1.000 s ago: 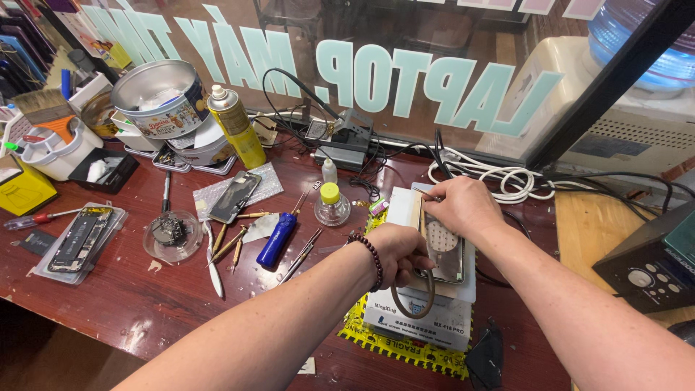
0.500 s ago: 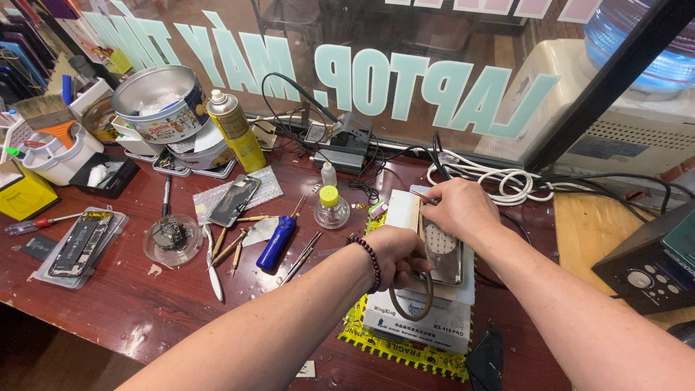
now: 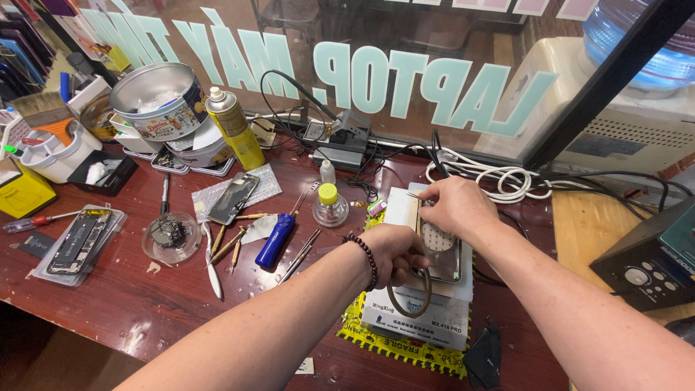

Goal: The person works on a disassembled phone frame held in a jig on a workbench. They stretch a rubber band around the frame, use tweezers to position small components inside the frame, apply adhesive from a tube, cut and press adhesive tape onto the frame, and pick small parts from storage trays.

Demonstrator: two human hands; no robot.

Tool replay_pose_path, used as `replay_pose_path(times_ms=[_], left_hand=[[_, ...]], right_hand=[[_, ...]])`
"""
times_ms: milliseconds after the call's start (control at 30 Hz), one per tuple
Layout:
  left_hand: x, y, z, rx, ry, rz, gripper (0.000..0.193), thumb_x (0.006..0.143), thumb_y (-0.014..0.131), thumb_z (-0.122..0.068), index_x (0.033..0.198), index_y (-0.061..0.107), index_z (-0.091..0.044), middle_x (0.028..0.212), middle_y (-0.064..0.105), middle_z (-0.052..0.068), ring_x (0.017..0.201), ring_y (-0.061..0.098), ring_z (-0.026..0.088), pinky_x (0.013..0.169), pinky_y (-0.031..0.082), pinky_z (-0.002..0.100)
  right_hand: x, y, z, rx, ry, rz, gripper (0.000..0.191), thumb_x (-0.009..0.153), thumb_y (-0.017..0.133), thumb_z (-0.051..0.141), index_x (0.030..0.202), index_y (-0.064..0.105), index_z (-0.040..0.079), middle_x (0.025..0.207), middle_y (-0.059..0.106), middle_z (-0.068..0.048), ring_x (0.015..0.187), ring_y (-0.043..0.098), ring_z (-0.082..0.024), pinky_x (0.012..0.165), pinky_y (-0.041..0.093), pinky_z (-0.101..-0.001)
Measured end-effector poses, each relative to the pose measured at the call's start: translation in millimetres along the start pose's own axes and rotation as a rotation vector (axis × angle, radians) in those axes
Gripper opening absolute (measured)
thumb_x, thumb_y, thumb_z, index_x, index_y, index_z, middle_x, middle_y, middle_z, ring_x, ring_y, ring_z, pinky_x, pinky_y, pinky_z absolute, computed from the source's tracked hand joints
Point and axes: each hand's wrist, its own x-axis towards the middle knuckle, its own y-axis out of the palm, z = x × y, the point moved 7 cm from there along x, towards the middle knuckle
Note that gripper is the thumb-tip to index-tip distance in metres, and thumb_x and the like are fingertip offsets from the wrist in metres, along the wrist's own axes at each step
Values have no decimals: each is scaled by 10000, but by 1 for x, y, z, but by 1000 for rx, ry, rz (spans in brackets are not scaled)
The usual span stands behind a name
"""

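Left hand [image 3: 394, 255] grip clenched on thin brown loop [image 3: 410, 308]; right hand [image 3: 457, 206] grip pinches slim metal tweezers [image 3: 414, 195] above flat silver perforated plate [image 3: 441, 250] on bench [image 3: 130, 304].

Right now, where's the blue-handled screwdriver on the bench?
In the head view, the blue-handled screwdriver lies left of the left hand, between the small clear bottle with the yellow cap and the loose phone.

A dark reddish-brown wooden workbench [image 3: 108, 318] stood before a glass pane with pale lettering [image 3: 376, 80]; at three o'clock sat a lighter wooden tabletop [image 3: 586, 224].
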Motion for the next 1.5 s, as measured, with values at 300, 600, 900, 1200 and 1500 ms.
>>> replay_pose_path(times_ms=[300,600,900,1200,1500], left_hand=[[-6,0,-1,15,11,18,59,937,569,-127,902,610,-101,597,634,11,336,287,19,328,315,211],[-9,-1,0,-8,1,66,79,945,576,-137,876,590,-101,601,642,4,334,269,18,324,312,203],[-12,-10,-5,-98,-11,161,114,938,592,-151,832,579,-111,636,656,-21,328,252,21,335,329,196],[-20,-14,-12,-101,-19,138,145,947,597,-162,812,581,-110,655,657,-26,344,254,16,352,346,190],[-31,-9,-2,-107,-2,110,132,945,594,-158,821,575,-117,655,658,-18,352,252,17,358,347,189]], right_hand=[[0,1,3,-2,-49,43,511,710,820,302,1216,758,271,1126,773,-60,1041,740,-254,930,577,-387],[4,4,1,-4,-37,52,527,695,832,296,1216,760,267,1144,765,-61,1058,728,-258,936,568,-392],[20,15,-11,30,-239,50,440,760,776,331,1186,770,221,1097,767,-129,1008,739,-297,919,567,-387],[13,13,-2,-10,-218,16,348,824,743,332,1159,788,245,1075,759,-148,1009,725,-324,932,562,-407],[-11,1,14,-203,-314,-75,313,839,682,260,1133,788,290,1083,716,-112,1039,689,-331,903,547,-468]])
